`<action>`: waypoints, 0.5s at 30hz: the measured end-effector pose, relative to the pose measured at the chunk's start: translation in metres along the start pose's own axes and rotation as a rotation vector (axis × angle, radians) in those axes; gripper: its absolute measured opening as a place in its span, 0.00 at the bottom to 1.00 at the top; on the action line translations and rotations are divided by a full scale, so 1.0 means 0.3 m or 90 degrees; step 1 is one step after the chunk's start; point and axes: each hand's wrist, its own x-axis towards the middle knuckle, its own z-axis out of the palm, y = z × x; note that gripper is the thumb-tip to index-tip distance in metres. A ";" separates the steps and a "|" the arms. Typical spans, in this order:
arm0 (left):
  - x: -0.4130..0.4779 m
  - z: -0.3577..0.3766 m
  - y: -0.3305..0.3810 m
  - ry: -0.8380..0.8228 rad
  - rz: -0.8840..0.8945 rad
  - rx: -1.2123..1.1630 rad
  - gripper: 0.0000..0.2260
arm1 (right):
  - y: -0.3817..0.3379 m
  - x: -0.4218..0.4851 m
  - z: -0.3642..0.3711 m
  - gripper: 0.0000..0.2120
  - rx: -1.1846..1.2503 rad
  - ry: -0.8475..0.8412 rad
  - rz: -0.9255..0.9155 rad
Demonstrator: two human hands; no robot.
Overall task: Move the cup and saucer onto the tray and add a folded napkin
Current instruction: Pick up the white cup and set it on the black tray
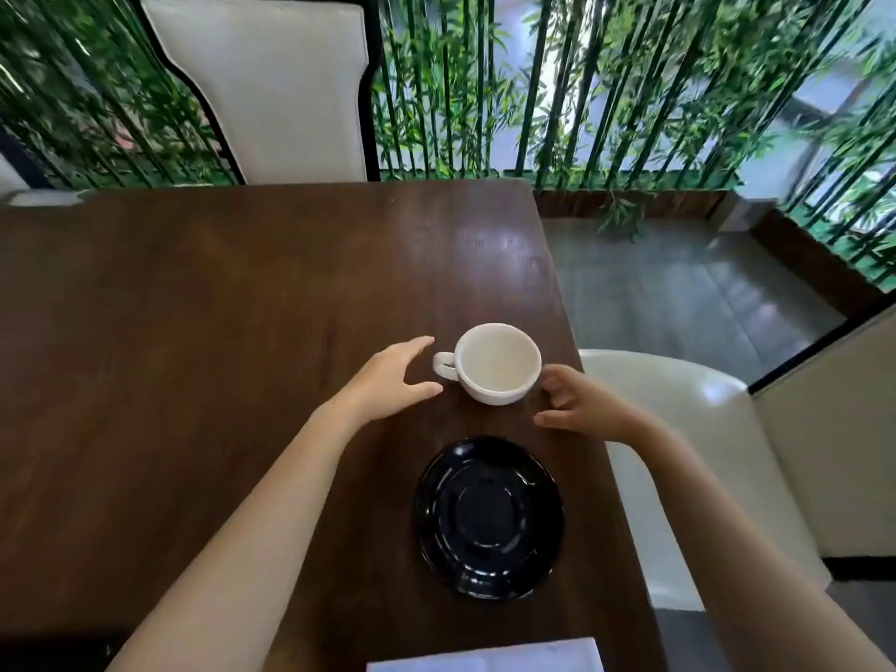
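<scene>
Cup (498, 363) on table (194, 308) between both hands, saucer (488, 518) nearer the person — napkin (485, 658) at near edge

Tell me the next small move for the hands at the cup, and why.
Probably close both hands on the cup and lift it. The left hand sits open beside the handle, the right hand open at the opposite side, neither clearly touching. The cup stands on the table, apart from the saucer. No tray is in view.

Both bare arms reach forward, the left hand (388, 378) open with fingers spread and the right hand (584, 405) open with fingers a little curled.
</scene>
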 end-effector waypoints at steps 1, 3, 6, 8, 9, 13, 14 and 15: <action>0.013 0.009 -0.003 0.014 0.005 -0.021 0.32 | 0.004 0.018 0.002 0.33 0.024 0.015 -0.022; 0.039 0.027 -0.016 0.029 0.014 -0.074 0.34 | -0.002 0.042 0.002 0.34 0.077 0.018 -0.067; 0.063 0.054 -0.031 0.038 0.031 -0.138 0.35 | -0.015 0.070 0.007 0.35 0.142 0.016 -0.110; 0.085 0.067 -0.034 0.027 0.042 -0.167 0.35 | -0.014 0.084 0.003 0.36 0.152 0.006 -0.134; 0.093 0.074 -0.035 0.015 0.046 -0.183 0.35 | -0.007 0.091 0.002 0.37 0.162 -0.005 -0.143; 0.120 0.091 -0.032 -0.031 0.064 -0.228 0.32 | 0.018 0.113 0.001 0.40 0.196 -0.034 -0.166; 0.126 0.094 -0.033 -0.043 0.071 -0.225 0.32 | 0.023 0.118 0.002 0.41 0.208 -0.042 -0.165; 0.130 0.096 -0.033 -0.054 0.077 -0.225 0.32 | 0.028 0.122 0.003 0.42 0.219 -0.049 -0.167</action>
